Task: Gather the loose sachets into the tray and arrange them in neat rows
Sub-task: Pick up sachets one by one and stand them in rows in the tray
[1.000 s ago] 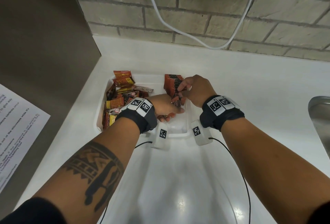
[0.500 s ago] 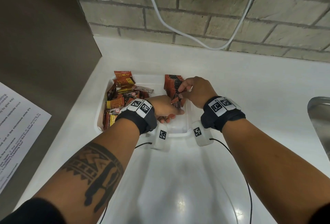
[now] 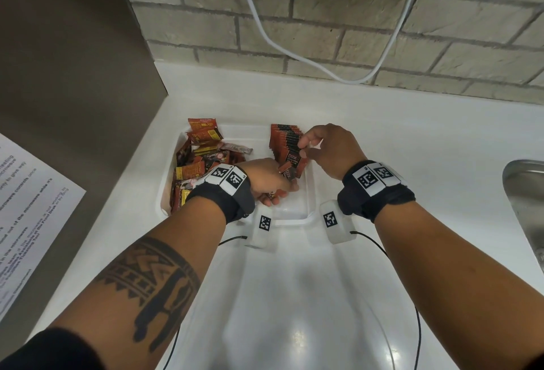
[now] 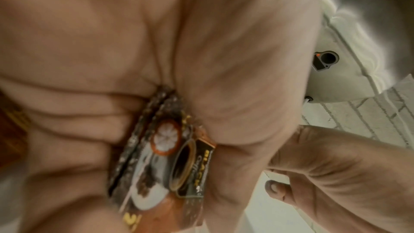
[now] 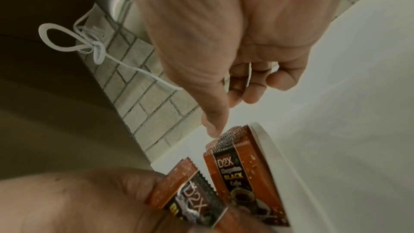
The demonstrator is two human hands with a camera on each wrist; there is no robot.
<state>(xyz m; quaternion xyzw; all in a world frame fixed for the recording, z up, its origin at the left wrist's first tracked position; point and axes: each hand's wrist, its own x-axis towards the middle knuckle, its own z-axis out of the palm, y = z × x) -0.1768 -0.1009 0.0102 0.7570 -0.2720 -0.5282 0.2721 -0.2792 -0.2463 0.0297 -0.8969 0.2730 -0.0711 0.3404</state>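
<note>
White plastic tray (image 3: 311, 193) sits on the counter (image 3: 382, 140), with loose sachets (image 3: 203, 160) heaped in its left half. At its right side stands a row of sachets (image 3: 287, 141); the right hand (image 3: 329, 151) touches the row's top with its thumb, fingers loosely curled. Just beside it, the left hand (image 3: 265, 181) grips a small bundle of sachets (image 4: 165, 157).

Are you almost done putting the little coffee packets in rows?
About halfway. One neat row already stands along the right side of the tray. The left hand holds a few sachets and the right hand touches the row's top. The jumbled pile on the left side is unsorted.
</note>
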